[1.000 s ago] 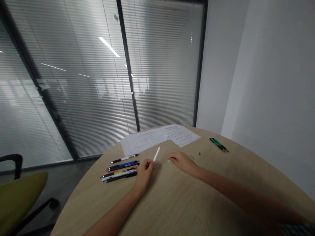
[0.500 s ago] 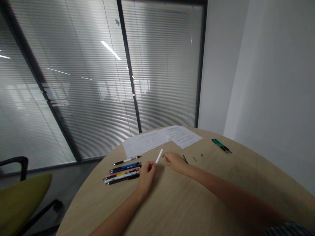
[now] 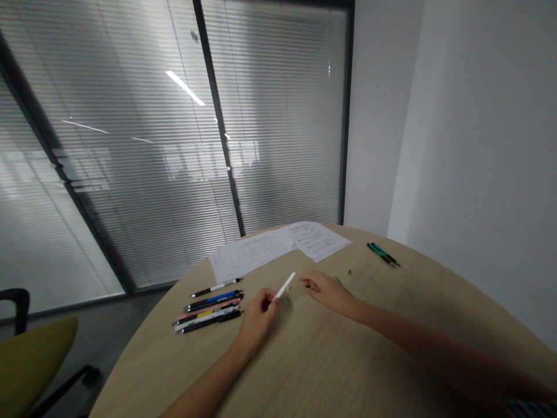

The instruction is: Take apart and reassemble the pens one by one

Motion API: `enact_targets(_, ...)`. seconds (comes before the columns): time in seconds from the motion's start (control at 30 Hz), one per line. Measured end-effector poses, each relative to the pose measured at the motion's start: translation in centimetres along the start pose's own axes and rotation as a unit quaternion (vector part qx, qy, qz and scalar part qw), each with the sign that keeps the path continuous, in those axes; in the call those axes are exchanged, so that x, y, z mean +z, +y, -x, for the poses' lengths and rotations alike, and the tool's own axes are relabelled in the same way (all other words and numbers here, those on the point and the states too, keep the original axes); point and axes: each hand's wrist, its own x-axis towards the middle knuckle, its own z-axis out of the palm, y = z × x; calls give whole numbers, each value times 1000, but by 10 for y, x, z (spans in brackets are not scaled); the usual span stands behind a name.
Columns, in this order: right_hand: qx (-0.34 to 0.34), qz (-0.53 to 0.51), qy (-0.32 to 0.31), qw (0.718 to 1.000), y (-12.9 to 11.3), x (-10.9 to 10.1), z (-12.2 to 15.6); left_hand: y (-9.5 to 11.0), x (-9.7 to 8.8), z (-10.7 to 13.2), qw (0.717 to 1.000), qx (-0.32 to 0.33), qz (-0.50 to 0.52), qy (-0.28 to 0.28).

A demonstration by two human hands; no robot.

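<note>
My left hand is closed around the lower end of a slim white pen barrel, which points up and to the right. My right hand hovers just right of the barrel's tip, apart from it. Its index finger reaches out toward the tip and the other fingers are loosely bent, with nothing clearly visible in them. A thin dark piece lies partly hidden behind my right wrist. Beyond it is a tiny dark bit on the table.
Several pens lie side by side left of my left hand, with a black-and-white pen just above them. Printed sheets cover the far edge of the round wooden table. Two green-and-black pens rest at the right. A green chair stands at the left.
My right hand has drawn away from the white barrel's tip, to the right. The barrel is tilted more to the right in my left hand. The whole view has shifted slightly.
</note>
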Motion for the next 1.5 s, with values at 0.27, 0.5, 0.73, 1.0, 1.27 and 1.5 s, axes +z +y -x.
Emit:
enact_targets(0.27, 41, 14, -39, 998, 34, -32, 60, 8, 4, 11, 984, 106, -111, -91)
enact_targets(0.5, 113, 10, -3, 994, 66, -36, 74, 7, 3, 13, 942, 211, -218, -145)
enact_targets(0.73, 74, 29, -20, 997, 51, -44, 74, 4, 0, 10, 944, 201, -210, -154)
enact_targets(1.0, 48, 36, -28, 998, 48, -44, 72, 1, -1, 7, 944, 198, -216, -152)
enact_targets(1.27, 55, 51, -55, 996, 39, -38, 53, 4, 0, 9, 946, 197, -225, -127)
enact_targets(1.5, 45, 51, -42, 997, 20, -14, 7, 7, 0, 7, 968, 139, -189, -91)
